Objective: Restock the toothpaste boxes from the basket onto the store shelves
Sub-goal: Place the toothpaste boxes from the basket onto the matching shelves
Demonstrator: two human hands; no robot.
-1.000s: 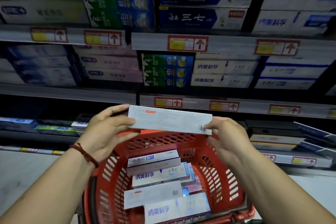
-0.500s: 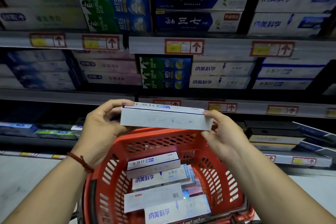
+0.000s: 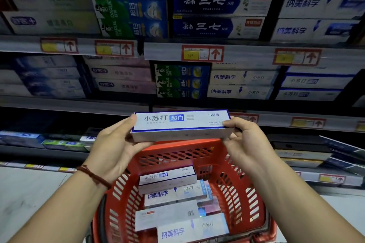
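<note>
Both hands are on it! The long white cardboard toothpaste box with a blue border [image 3: 180,124] is held level, printed face up, spanning the gap between the two hands. The left hand [image 3: 116,144] grips the left end, thumb lying on the top corner and fingers curled underneath; a red cord bracelet [image 3: 92,175] circles that wrist. The right hand [image 3: 245,142] pinches the right end, thumb on the top corner, fingers wrapped around the end. So the box sits end to end between the two grips, its whole middle bare.

It hangs above the far rim of the red slotted plastic basket [image 3: 239,171], in front of the grey shelf rail with red-framed price tags [image 3: 308,123]. Down in the basket, more white toothpaste boxes [image 3: 167,193] lie stacked flat, and the top one carries the same print as the held one. Up on the middle shelf, far right, a stack of white boxes with blue bands [image 3: 312,82] shows that print too, and green boxes [image 3: 180,82] stand further left on that shelf.
</note>
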